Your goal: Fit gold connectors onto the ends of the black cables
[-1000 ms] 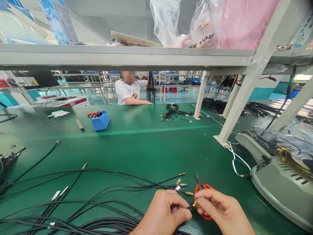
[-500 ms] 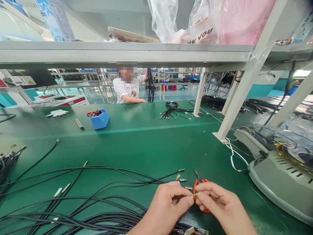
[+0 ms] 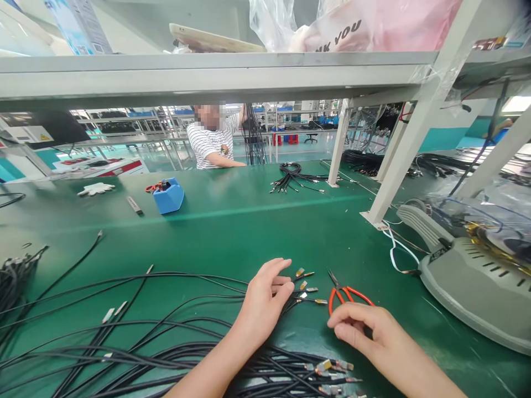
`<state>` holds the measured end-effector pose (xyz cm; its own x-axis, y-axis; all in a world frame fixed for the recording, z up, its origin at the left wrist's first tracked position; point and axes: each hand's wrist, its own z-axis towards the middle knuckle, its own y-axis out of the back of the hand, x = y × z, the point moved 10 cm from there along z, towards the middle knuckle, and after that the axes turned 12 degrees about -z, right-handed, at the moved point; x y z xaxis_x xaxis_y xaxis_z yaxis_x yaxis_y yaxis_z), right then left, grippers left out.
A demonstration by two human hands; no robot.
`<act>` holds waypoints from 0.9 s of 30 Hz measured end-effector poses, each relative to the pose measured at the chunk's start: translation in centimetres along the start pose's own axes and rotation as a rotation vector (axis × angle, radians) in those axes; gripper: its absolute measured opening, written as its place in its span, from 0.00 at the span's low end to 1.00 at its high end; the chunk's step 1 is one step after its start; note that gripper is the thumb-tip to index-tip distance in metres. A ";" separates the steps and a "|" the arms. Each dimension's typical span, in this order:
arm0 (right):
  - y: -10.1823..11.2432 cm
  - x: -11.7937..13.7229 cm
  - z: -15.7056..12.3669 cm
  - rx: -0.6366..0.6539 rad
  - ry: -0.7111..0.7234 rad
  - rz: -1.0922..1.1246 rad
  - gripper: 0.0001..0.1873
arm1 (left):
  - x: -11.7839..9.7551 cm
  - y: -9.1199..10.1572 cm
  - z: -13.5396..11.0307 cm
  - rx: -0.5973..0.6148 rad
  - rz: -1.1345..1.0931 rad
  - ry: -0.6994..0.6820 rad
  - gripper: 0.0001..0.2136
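My left hand (image 3: 269, 301) is over the far ends of several black cables (image 3: 224, 276), fingers stretched forward and the thumb apart from them. Just right of its fingertips lie cable ends with metal connectors (image 3: 312, 289) and small yellowish tags (image 3: 303, 285). My right hand (image 3: 367, 329) hovers palm inward, its fingers loosely curled and a gap showing between thumb and index finger; nothing shows in it. Right behind that hand, red-handled pliers (image 3: 342, 290) rest on the green table, their jaws pointing away.
A thick bundle of black cables (image 3: 199, 354) spreads across the near left. A blue holder (image 3: 168, 196) with tools, a white glove (image 3: 96, 189) and coiled cables (image 3: 290, 170) lie farther back. A grey-green machine (image 3: 473, 293) and a shelf post (image 3: 410, 138) stand right. A person (image 3: 213, 143) holds cables opposite.
My hands have parted. The left moved forward and left to the cable ends, and the small yellowish piece pinched between both hands no longer shows there. The right moved slightly right.
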<state>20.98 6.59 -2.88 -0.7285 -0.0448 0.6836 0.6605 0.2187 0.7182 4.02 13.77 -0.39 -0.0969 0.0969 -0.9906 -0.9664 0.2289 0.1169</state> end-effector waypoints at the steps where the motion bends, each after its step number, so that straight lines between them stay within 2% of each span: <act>1: 0.1 0.0 -0.3 0.023 0.015 -0.051 0.06 | -0.6 -0.4 -0.3 0.025 0.019 -0.040 0.13; 3: 0.0 0.3 -1.0 0.064 0.057 -0.155 0.08 | -2.0 -1.5 -1.0 0.085 0.091 -0.127 0.08; 6: -0.4 0.9 -1.7 0.088 0.088 -0.304 0.12 | -3.4 -3.7 -2.3 0.214 0.188 -0.196 0.09; 9: -0.4 1.4 -1.7 0.054 0.094 -0.347 0.11 | -3.6 -6.5 -3.9 0.409 0.201 -0.172 0.12; 12: 0.5 1.4 -1.1 -0.030 0.085 -0.251 0.11 | -2.8 -7.9 -4.9 0.507 0.192 -0.109 0.12; 15: 1.1 0.8 -0.6 -0.064 0.046 -0.154 0.14 | -1.6 -8.1 -5.0 0.508 0.186 -0.044 0.10; 19: 1.3 0.7 -0.4 -0.106 0.031 -0.037 0.13 | 0.0 -7.4 -4.3 0.420 0.056 0.102 0.08; 21: 1.6 0.9 -0.4 -0.146 0.012 0.059 0.12 | 0.1 -7.5 -4.1 0.410 0.002 0.133 0.07; 22: 2.1 1.0 -0.4 -0.182 0.005 0.125 0.11 | 0.0 -7.6 -4.0 0.421 0.005 0.122 0.10; 24: 3.7 0.9 -0.8 -0.295 -0.005 0.252 0.10 | -0.3 -8.0 -3.8 0.455 0.067 0.074 0.17; 27: 7.9 -1.0 -2.6 -0.521 -0.075 0.320 0.09 | 1.0 -7.5 -2.8 0.419 0.113 0.123 0.18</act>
<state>27.38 5.87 2.47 -0.4774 0.0177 0.8785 0.8368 -0.2958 0.4607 10.47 9.45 -2.50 -0.2483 0.0333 -0.9681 -0.7706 0.5987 0.2182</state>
